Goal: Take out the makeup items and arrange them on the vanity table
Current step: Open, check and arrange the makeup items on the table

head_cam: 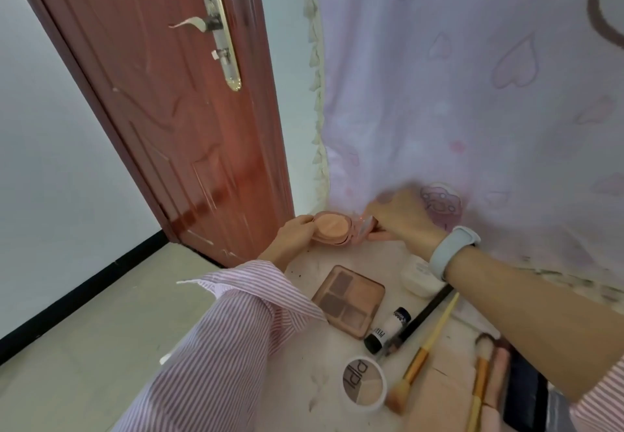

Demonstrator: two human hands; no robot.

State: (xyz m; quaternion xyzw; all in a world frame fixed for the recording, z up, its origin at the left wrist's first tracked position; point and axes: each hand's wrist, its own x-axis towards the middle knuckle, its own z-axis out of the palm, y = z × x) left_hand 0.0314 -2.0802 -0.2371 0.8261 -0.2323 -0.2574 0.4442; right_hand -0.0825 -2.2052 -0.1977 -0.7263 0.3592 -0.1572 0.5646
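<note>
A pink round compact (332,229) lies open at the far edge of the white vanity table (304,364), its peach puff showing. My left hand (293,234) grips its left side. My right hand (401,217) pinches its raised lid on the right. Nearer to me lie a brown eyeshadow palette (349,300), a white round case (420,279), a small black-capped tube (388,330), a black pencil (422,320), a round highlighter compact (363,382) and two yellow-handled brushes (422,354).
A red-brown door (162,94) stands at the left, beside the table's far corner. A pale pink heart-print cloth (472,94) hangs behind the table. A dark pouch (523,387) sits at the lower right, partly under my right forearm. Grey floor lies at the left.
</note>
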